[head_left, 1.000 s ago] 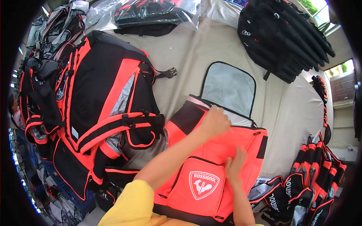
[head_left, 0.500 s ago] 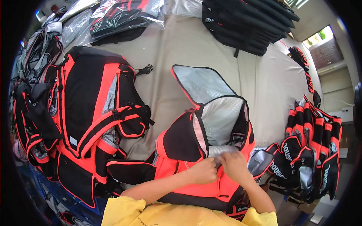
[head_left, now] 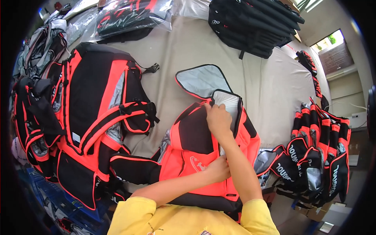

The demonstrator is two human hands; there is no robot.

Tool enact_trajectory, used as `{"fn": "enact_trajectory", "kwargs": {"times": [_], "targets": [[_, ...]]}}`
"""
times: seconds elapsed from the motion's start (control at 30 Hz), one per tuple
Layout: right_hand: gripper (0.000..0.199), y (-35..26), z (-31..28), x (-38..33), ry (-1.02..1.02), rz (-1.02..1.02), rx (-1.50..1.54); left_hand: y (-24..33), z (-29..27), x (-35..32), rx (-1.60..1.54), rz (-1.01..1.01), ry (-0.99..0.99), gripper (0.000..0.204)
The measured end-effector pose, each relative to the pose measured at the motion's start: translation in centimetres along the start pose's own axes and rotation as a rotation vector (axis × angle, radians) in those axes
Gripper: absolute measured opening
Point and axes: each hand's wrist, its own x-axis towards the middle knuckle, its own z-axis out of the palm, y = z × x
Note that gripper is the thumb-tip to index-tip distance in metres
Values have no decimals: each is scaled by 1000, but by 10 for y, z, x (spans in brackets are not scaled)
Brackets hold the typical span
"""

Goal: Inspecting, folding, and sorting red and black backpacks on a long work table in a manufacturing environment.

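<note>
A red-orange and black backpack [head_left: 196, 131] lies in front of me, its grey-lined top flap [head_left: 203, 80] folded back away from me. Its opening shows a silvery lining [head_left: 227, 100]. My right hand [head_left: 219, 120] is closed at the left rim of the opening, near the flap's hinge; whether a zipper pull is in its fingers is hidden. Lower down, my left hand [head_left: 217, 170] is closed against the red front panel, by the zipper line. Its fingertips are partly covered by my right forearm, which passes over the bag.
Other black and red-orange backpacks [head_left: 98, 90] lie at the left. More bags [head_left: 321, 152] stand bunched at the right. A stack of black bags [head_left: 250, 27] and a plastic-wrapped bag [head_left: 129, 17] lie at the far side of the beige-covered table [head_left: 168, 51].
My right hand has moved up and left from beside my left hand to the opening's far left rim. My left hand stays low on the front. The opening has narrowed.
</note>
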Motion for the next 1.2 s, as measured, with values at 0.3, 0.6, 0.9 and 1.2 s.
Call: {"fn": "enact_trajectory", "kwargs": {"times": [0.3, 0.6, 0.9, 1.2], "targets": [[50, 46, 6, -8, 21, 235, 422, 15, -8, -30, -81, -35, -403, 16], [38, 35, -13, -6, 132, -12, -86, 21, 5, -4, -87, 59, -621, 18], [39, 70, 16, -20, -118, 403, 1781, 19, 6, -15, -282, 31, -566, 19], [44, 106, -40, -5, -461, 233, 1000, 6, 4, -8, -156, -4, -510, 17]]}}
